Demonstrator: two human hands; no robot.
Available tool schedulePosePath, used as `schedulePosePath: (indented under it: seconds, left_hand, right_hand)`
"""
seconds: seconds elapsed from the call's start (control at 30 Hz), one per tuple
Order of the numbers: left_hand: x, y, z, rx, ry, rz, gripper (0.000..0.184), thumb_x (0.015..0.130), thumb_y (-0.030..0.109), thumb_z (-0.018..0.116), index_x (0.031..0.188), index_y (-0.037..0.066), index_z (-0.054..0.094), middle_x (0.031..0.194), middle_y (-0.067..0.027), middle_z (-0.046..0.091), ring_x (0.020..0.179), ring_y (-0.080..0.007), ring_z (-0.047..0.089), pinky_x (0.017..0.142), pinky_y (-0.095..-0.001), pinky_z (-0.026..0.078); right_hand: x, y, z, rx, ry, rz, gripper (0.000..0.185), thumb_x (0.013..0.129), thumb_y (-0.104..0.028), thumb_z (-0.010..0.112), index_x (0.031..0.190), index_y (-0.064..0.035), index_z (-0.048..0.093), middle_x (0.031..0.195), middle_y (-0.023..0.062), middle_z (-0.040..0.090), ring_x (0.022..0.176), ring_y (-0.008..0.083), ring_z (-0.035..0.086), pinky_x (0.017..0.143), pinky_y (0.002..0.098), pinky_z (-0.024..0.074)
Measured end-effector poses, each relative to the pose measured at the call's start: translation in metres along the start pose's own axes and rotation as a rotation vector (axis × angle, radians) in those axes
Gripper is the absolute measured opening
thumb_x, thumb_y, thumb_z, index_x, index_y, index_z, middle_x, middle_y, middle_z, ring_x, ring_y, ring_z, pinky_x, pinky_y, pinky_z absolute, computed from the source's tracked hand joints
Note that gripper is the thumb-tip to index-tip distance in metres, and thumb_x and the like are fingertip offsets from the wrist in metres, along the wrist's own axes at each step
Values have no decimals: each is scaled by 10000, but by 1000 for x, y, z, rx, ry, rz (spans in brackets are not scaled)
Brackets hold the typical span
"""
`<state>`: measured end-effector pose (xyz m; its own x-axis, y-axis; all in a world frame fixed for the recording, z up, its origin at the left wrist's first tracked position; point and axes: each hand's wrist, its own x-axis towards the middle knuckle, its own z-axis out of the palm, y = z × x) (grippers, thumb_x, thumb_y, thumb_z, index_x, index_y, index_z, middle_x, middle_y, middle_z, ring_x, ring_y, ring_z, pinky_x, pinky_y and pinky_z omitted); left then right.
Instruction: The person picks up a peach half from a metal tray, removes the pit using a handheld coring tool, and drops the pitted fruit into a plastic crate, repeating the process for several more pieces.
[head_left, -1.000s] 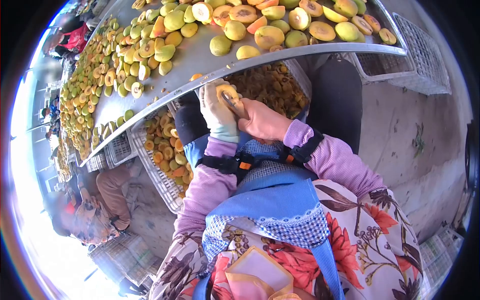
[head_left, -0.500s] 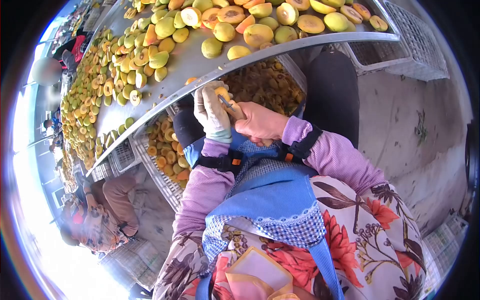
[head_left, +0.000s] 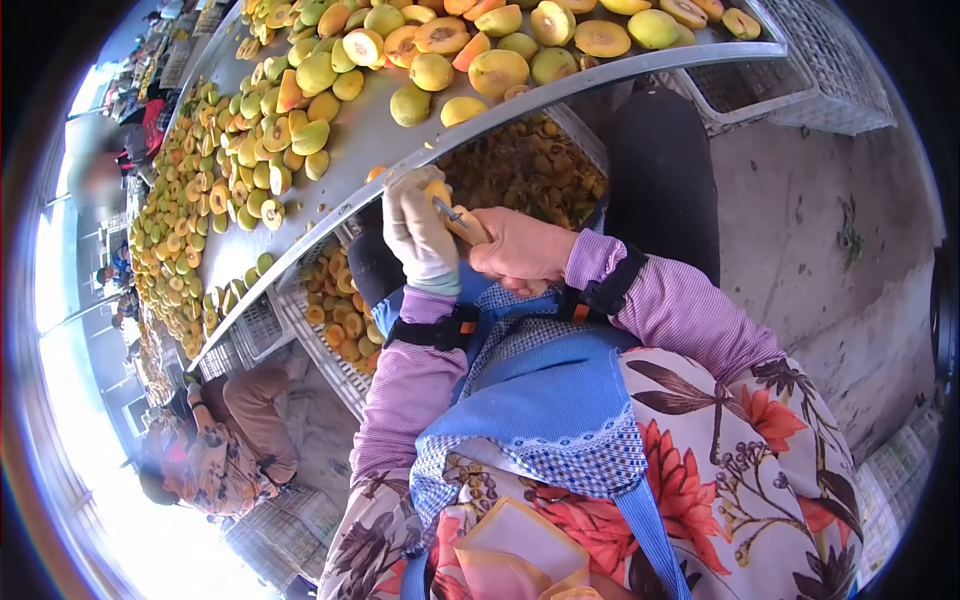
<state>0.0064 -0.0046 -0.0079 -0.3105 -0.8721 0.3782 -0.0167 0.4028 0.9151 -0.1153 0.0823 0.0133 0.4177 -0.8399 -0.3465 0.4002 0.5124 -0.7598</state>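
Note:
My left hand (head_left: 420, 235), in a pale work glove, is closed around a yellow peach half (head_left: 437, 190), mostly hidden by the fingers. Bare and closed, my right hand (head_left: 525, 247) grips a pitting knife (head_left: 466, 226) with a wooden handle and a short metal tip. That tip meets the fruit, or lies just in front of it; I cannot tell which. Both hands are near the rim of the metal table (head_left: 235, 240). Below them, a crate holds brown pits and scraps (head_left: 530, 170).
Halved peaches (head_left: 300, 130) are heaped along the table. A white crate of peach halves (head_left: 340, 315) stands left of my legs. More white crates (head_left: 830, 85) stand at the upper right. Another person (head_left: 225, 440) sits at the lower left.
The view has shifted slightly, moving the table and its fruit a little left and up. My hands keep nearly the same grip, with the knife still at the peach half.

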Motion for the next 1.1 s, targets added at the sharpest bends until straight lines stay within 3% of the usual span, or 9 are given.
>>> schedulePosePath:
  seconds: [0.17, 0.27, 0.47, 0.5, 0.6, 0.7, 0.8, 0.97, 1.1]
  left_hand:
    - [1, 27, 3, -317, 40, -515, 297, 949, 238, 420, 907, -14, 573, 867, -127, 618, 712, -179, 598, 624, -284, 500]
    - [-3, 29, 11, -86, 152, -329, 317, 945, 254, 424, 868, -18, 568, 833, -124, 612, 708, -185, 603, 604, -306, 517]
    - [-8, 16, 5, -376, 106, -652, 301, 942, 268, 433, 936, -12, 545, 877, -141, 601, 733, -237, 605, 651, -342, 531]
    - [-6, 14, 2, -450, 93, -738, 309, 944, 278, 434, 949, -12, 541, 886, -142, 599, 742, -241, 607, 639, -346, 531]
    - [-9, 12, -4, -459, 60, -734, 367, 950, 328, 450, 922, -19, 566, 846, -139, 610, 726, -240, 616, 632, -344, 524]
    - [-13, 23, -6, -216, -22, -528, 424, 933, 357, 498, 858, -41, 621, 777, -141, 636, 667, -222, 618, 641, -314, 509]
    - [-14, 23, -13, -118, -222, -372, 436, 919, 366, 529, 864, -54, 634, 797, -150, 649, 677, -210, 623, 632, -305, 506]
    - [-3, 39, -20, -290, -432, -536, 422, 923, 348, 531, 853, -54, 638, 817, -124, 657, 715, -181, 619, 670, -293, 502]
    - [-7, 52, -17, -5, -454, -237, 433, 930, 355, 513, 855, -52, 639, 813, -112, 654, 720, -164, 610, 666, -278, 486]
  right_hand:
    - [0, 1, 1, -404, 125, -37, 193, 852, -80, 483, 1035, -27, 450, 583, 33, 482, 415, 105, 469, 383, 263, 412]
    - [6, 9, 5, -200, 47, -41, 217, 842, -90, 490, 1041, -8, 470, 594, 69, 516, 418, 123, 502, 381, 281, 421]
    - [28, 40, -17, -845, 249, -325, 306, 803, -143, 548, 1056, 27, 521, 844, 219, 634, 783, 360, 639, 700, 405, 511]
    - [21, 29, -16, -798, 194, -207, 343, 785, -158, 581, 1065, 33, 529, 975, 239, 626, 1001, 388, 581, 841, 405, 466]
    - [20, 30, -15, -817, 176, -366, 223, 825, -162, 567, 975, 1, 541, 796, 182, 629, 751, 328, 636, 666, 405, 508]
    - [0, 7, -12, -250, -144, 158, 118, 868, -169, 547, 845, -64, 498, 615, 47, 516, 478, 157, 523, 444, 316, 452]
    - [-10, 4, -16, -27, -240, 261, 171, 896, -179, 534, 776, -123, 425, 562, -54, 363, 403, 20, 349, 351, 207, 334]
    - [-18, 6, -21, 218, -413, 227, 129, 891, -172, 535, 808, -148, 440, 533, -79, 323, 366, 4, 308, 302, 185, 263]
    - [-27, 8, -11, 258, -432, 230, 136, 896, -178, 541, 814, -151, 435, 529, -83, 311, 359, 0, 300, 291, 184, 251]
